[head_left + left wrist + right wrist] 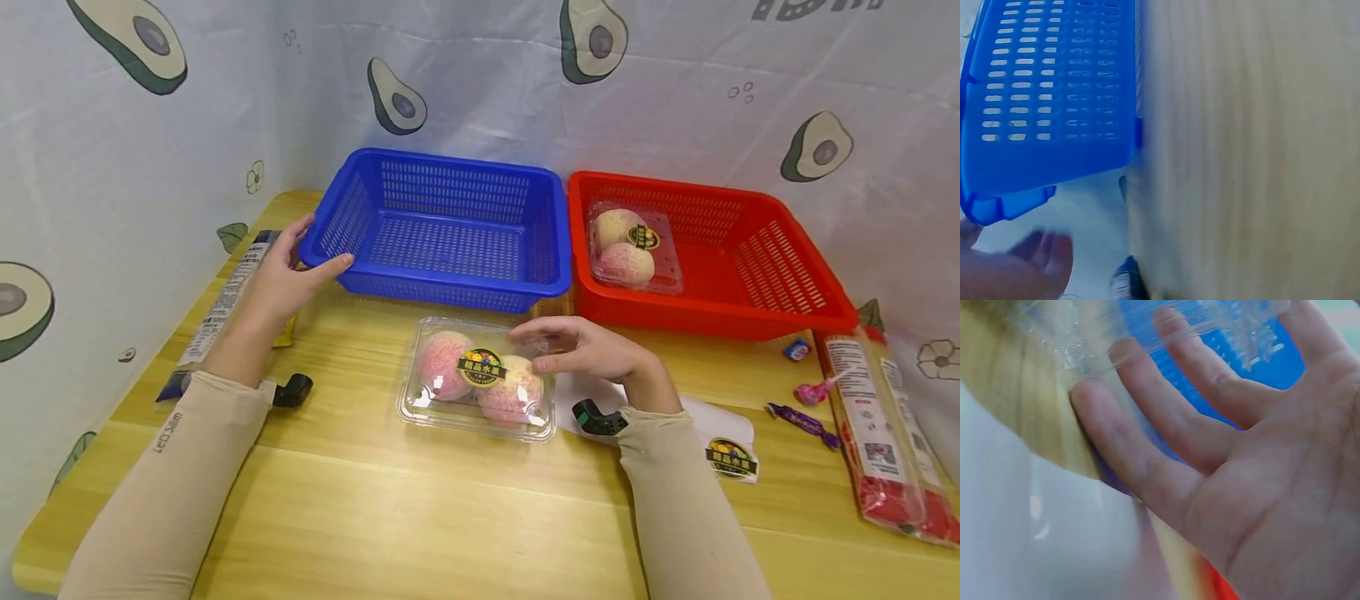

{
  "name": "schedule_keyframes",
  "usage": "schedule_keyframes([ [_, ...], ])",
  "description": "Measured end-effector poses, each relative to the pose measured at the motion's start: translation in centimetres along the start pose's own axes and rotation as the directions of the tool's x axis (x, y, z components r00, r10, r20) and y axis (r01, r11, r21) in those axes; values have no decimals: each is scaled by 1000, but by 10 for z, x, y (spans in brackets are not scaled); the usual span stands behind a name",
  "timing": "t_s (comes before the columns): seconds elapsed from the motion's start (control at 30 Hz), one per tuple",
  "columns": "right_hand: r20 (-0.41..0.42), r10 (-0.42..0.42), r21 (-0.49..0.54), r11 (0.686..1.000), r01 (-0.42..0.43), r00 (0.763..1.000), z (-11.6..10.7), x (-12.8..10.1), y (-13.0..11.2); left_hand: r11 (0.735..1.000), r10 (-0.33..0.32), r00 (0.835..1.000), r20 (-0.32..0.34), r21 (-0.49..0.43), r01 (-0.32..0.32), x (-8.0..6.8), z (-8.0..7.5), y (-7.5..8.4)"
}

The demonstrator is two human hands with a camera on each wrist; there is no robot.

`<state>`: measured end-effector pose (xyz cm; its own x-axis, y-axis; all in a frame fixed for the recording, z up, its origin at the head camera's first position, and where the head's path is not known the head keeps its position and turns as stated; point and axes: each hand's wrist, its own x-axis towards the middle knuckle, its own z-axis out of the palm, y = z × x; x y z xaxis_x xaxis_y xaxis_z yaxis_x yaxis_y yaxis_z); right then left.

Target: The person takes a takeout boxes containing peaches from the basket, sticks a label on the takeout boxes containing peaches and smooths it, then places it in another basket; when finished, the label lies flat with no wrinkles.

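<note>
1. Head view shows the right hand (pixel 592 350) at centre frame, fingers nearly straight and resting on the right end of the lid of a clear clamshell box (pixel 477 378); it grips nothing.
2. That box lies on the wooden table (pixel 420 508) just below the blue basket (pixel 447 225). It holds two pink-white peaches and carries a round dark label with yellow lettering on its lid.
3. At left of the frame the left hand (pixel 288 271) touches the blue basket's near left corner, fingers relaxed, thumb laid along the rim.
4. Right wrist view shows an open palm (pixel 1260 462) with fingers spread under blurred clear plastic; how firmly they press cannot be told.
5. Left wrist view is blurred: only the basket wall, tabletop and fingertips (pixel 1035 256) at lower left can be made out.
6. Counted: two baskets, one blue and one red (pixel 712 250), touching side by side; two clamshell boxes, the second (pixel 633 247) inside the red basket at its left; one loose label sheet (pixel 731 454) partly hidden by the right sleeve.
7. Three wrapped sweets (pixel 802 400) lie at right, and two long packets: one at the right edge (pixel 881 425), one (pixel 225 300) partly hidden behind the left arm.
</note>
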<state>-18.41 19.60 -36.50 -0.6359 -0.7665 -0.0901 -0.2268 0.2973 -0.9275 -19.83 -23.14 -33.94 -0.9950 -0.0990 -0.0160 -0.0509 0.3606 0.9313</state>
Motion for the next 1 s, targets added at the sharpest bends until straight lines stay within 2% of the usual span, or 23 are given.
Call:
schedule_keyframes([
  [0.07,6,-23,13,1000,22,1000,1,2,2,999,-20,999,26,-48,21,2,-1,-3],
  [0.17,15,-52,25,998,52,999,1,6,3,987,-4,999,53,-159,12,5,0,-6],
  [0.3,7,-65,21,998,64,998,2,10,1,968,3,997,75,-251,16,6,1,-9],
  [0.4,-7,-85,8,996,85,996,3,11,-1,964,-2,996,84,-265,24,7,2,-10],
  [0.63,-27,-206,13,978,207,978,6,15,-5,965,2,996,91,-260,22,10,5,-12],
  [0.83,-87,-198,100,973,206,976,6,6,-19,965,-1,994,107,-261,29,10,9,-11],
  [0.93,-117,-254,201,941,273,960,3,-3,-33,965,-5,994,107,-260,33,10,10,-10],
  [1.0,-161,-328,268,893,361,931,0,-12,-44,966,-3,994,108,-257,31,10,11,-10],
])
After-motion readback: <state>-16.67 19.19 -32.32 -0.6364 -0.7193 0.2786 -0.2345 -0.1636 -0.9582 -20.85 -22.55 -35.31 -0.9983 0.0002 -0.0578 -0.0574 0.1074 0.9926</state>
